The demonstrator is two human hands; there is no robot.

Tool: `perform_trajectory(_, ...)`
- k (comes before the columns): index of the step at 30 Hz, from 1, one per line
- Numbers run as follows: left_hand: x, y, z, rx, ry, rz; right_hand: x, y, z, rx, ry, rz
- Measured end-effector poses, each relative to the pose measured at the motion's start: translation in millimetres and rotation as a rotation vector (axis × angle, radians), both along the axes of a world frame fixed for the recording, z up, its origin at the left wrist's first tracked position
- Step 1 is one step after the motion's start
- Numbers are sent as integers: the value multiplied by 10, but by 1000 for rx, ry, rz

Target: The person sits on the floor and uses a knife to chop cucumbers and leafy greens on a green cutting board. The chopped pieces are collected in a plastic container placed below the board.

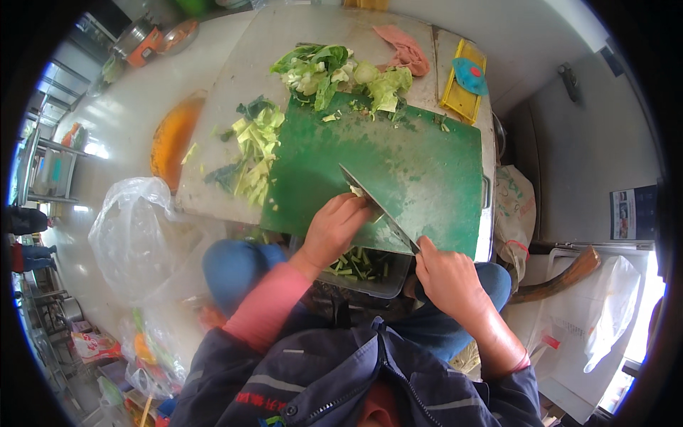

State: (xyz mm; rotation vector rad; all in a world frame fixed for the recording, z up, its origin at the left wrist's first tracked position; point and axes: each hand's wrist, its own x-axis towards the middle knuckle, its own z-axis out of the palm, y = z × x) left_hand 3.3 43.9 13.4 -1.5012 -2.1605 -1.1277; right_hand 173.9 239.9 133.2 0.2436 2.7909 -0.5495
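Observation:
My right hand (447, 271) grips the handle of a kitchen knife (394, 227) near the front edge of a green cutting board (427, 160). The blade slants away to the upper left. Just left of it, my left hand (335, 227) has curled fingers on a small pale vegetable piece (355, 190), mostly hidden by the fingers and blade. Below the board's front edge, between my knees, a plastic tub (392, 288) holds cut green stalks (355, 264). Chopped pale-green leaves and stalks (256, 155) lie in a heap along the board's left side.
Leafy trimmings (320, 69) are heaped at the board's far edge. Beyond them lie a pink cloth (405, 48) and a yellow tray (459, 99) with a blue item (469, 76). A clear plastic bag (133, 235) stands left of the table, and a curved horn-like object (560, 277) is at right.

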Motion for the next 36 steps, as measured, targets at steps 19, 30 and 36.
perform_trajectory(19,65,-248,-139,-118,146,19,221,-147,-147,223,221,79)
perform_trajectory(30,63,-238,-128,-90,91,22,185,-51,-64,182,171,128)
perform_trajectory(36,55,-252,-80,-83,60,-6,-138,-127,-309,137,63,96)
